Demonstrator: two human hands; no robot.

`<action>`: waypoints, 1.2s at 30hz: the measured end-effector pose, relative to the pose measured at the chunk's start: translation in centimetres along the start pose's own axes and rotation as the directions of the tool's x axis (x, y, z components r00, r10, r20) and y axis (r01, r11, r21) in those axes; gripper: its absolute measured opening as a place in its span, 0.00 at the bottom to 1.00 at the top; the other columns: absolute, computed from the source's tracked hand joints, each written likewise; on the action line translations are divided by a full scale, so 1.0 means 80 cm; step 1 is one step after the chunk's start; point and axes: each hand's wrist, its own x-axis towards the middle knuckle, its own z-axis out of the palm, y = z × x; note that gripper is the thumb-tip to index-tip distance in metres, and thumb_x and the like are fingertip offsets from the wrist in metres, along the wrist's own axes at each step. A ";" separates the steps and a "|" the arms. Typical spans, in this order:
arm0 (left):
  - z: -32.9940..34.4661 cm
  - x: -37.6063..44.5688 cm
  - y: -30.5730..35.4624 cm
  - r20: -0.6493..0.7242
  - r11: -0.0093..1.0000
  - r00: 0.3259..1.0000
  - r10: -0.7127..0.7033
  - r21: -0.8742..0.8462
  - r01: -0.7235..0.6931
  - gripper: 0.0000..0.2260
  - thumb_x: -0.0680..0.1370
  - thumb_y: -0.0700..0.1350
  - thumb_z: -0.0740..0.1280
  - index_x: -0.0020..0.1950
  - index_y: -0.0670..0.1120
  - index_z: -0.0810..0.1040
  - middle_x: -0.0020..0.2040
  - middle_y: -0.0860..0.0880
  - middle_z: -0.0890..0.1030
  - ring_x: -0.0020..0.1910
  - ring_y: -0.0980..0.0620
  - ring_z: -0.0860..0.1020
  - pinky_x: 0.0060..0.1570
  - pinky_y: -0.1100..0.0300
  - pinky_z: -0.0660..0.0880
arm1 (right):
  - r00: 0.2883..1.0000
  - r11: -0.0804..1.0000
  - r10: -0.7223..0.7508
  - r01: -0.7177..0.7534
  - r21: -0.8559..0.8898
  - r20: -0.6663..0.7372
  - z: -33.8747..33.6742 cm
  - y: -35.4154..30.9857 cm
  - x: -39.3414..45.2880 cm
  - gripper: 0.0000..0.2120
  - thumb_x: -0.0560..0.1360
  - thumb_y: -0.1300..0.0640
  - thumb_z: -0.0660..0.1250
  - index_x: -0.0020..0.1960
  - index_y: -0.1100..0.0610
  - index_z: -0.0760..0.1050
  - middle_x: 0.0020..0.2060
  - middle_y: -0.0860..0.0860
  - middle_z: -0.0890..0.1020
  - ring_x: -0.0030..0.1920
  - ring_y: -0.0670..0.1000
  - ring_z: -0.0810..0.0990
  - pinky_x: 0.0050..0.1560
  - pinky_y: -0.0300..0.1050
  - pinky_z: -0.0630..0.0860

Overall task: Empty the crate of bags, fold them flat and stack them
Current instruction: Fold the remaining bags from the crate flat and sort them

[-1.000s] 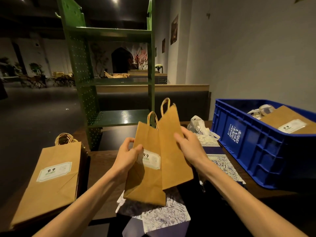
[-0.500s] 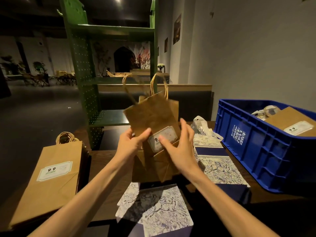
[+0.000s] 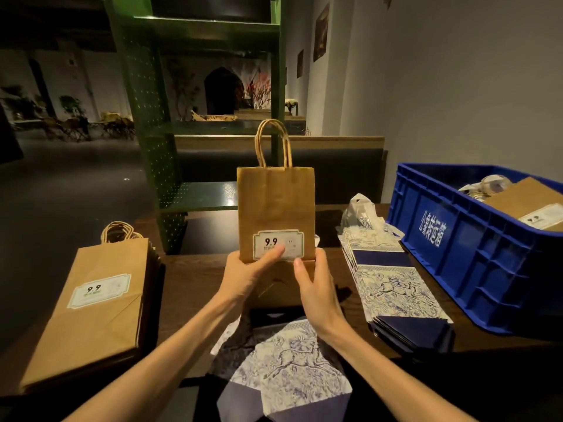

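The left hand (image 3: 243, 277) pinches the lower left edge of a brown paper bag (image 3: 275, 214), its thumb lying flat across the white "9.9" label (image 3: 278, 244) and its other fingers hidden behind the paper. The right hand (image 3: 315, 287) holds the lower right edge at the fold, thumb in front and fingers curled round the side.

The bag is flat and upright above the middle of the table (image 3: 195, 278), long axis vertical, its twisted paper handles (image 3: 273, 144) pointing straight up and the labelled face turned to the person. Its bottom part is folded at a crease just below the label and drops behind the hands.

Left of the hands lies a stack of flat brown bags (image 3: 94, 306), handles pointing away, label up. Right of them lies a stack of blue-and-white printed bags (image 3: 393, 284), and another printed bag (image 3: 289, 370) lies near the table's front edge between the forearms. At far right stands a blue crate (image 3: 463, 248) with a brown bag in it (image 3: 527, 202). A green shelf (image 3: 195, 117) stands beyond the table.
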 end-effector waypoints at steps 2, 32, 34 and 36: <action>-0.001 -0.002 -0.012 -0.026 0.997 1.000 0.012 0.073 -0.010 0.10 0.72 0.46 0.76 0.51 0.47 0.84 0.36 0.51 0.86 0.32 0.58 0.82 0.33 0.65 0.77 | 0.995 0.994 0.085 -0.082 -0.069 0.043 0.004 0.013 -0.006 0.25 0.84 0.49 0.58 0.79 0.51 0.58 0.76 0.44 0.66 0.75 0.43 0.65 0.75 0.48 0.64; -0.332 -0.038 0.099 -0.377 0.764 0.925 0.053 0.612 0.206 0.28 0.72 0.50 0.77 0.66 0.44 0.69 0.57 0.49 0.76 0.53 0.51 0.77 0.46 0.62 0.74 | 0.757 0.987 0.142 -0.059 -0.149 0.638 0.241 -0.117 0.033 0.21 0.78 0.52 0.70 0.68 0.55 0.70 0.42 0.52 0.85 0.30 0.43 0.81 0.33 0.39 0.78; -0.343 -0.038 0.077 -0.381 0.680 0.924 -0.045 0.666 0.307 0.28 0.70 0.53 0.78 0.64 0.44 0.71 0.58 0.48 0.77 0.54 0.51 0.77 0.50 0.59 0.76 | 0.764 0.952 0.177 0.026 -0.304 0.620 0.261 -0.103 0.025 0.14 0.78 0.47 0.70 0.58 0.54 0.75 0.41 0.50 0.84 0.32 0.43 0.82 0.31 0.37 0.76; -0.348 -0.038 0.052 -0.417 0.593 0.904 -0.097 0.705 0.389 0.32 0.63 0.61 0.77 0.60 0.46 0.71 0.60 0.45 0.75 0.56 0.49 0.76 0.56 0.53 0.78 | 0.775 0.856 0.152 0.207 -0.473 0.613 0.280 -0.084 0.017 0.10 0.79 0.46 0.66 0.48 0.52 0.76 0.43 0.50 0.84 0.37 0.45 0.82 0.32 0.36 0.76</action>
